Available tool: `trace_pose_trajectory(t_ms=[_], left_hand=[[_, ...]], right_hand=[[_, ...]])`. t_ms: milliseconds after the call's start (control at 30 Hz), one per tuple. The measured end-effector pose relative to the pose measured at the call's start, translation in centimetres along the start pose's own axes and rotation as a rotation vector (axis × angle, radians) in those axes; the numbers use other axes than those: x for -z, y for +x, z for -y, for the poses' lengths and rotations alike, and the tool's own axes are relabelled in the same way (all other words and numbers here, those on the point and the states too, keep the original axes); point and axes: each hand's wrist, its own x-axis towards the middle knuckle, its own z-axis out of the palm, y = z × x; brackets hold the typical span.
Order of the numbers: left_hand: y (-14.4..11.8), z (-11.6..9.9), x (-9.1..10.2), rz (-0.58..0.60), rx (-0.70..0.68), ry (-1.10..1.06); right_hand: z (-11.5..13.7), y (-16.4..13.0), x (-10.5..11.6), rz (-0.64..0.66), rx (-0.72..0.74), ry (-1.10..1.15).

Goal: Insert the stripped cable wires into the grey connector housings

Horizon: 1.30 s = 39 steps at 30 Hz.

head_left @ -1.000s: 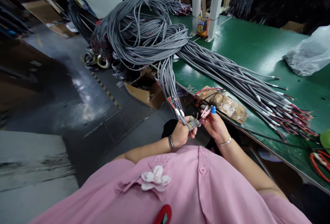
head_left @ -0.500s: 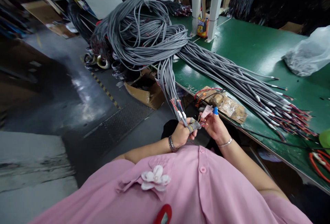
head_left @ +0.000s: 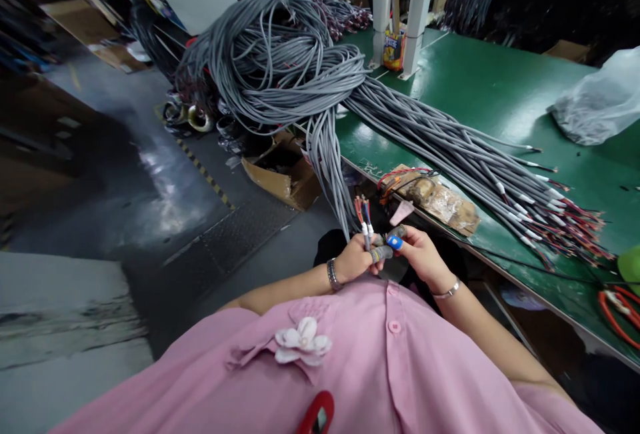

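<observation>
- Green covers the top of the long table, and a grey floor runs along its left side.
- A big heap of grey cables lies on the far end of the table.
- Some cables hang down over the table edge, and their ends reach the person's hands.
- More cables lie spread out flat across the table, with red wire tips at their ends.
- The left hand is closed around a few cable ends, which stick up with small coloured wires on top.
- Grey tape wraps some fingers of the left hand.
- The right hand is right next to the left hand, and their fingertips meet.
- Its fingers curl in tight near the cable ends; a blue cap sits on one fingertip.
- I cannot tell what the right hand pinches.
- A brown wrapped pad lies on the table edge just above the hands.
- A clear plastic bag sits far right on the table.
- An open cardboard box rests on the floor under the hanging cables.
- White posts stand at the back of the table.
</observation>
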Motion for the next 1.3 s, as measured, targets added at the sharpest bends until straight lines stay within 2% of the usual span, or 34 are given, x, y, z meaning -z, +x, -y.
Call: trace_pose_trajectory(t_ms=[100,267,367,633,1100,1300], left_hand=[[0.1,-0.1,0.0,0.046,0.040,0.000],[-0.1,-0.4,0.1,-0.038,0.012,-0.067],[-0.2,-0.4,0.0,-0.080,-0.029,-0.109],[-0.2,0.1,-0.1,-0.087,-0.053,-0.112],[-0.4,0.2,0.0,-0.201,-0.090,-0.129],[-0.4,0.1,-0.1,-0.227,-0.112,-0.129]], right_hand=[[0.1,0.1,-0.2,0.018,-0.026,-0.030],[-0.2,0.1,-0.3,-0.055,-0.044,-0.041],[-0.3,0.0,-0.4,-0.040,-0.026,-0.034],[0.2,-0.1,-0.7,-0.040,-0.013,-0.034],[-0.4,-0.5,-1.4,-0.138,-0.029,0.041],[-0.9,-0.7,-1.1,-0.126,-0.042,0.075]])
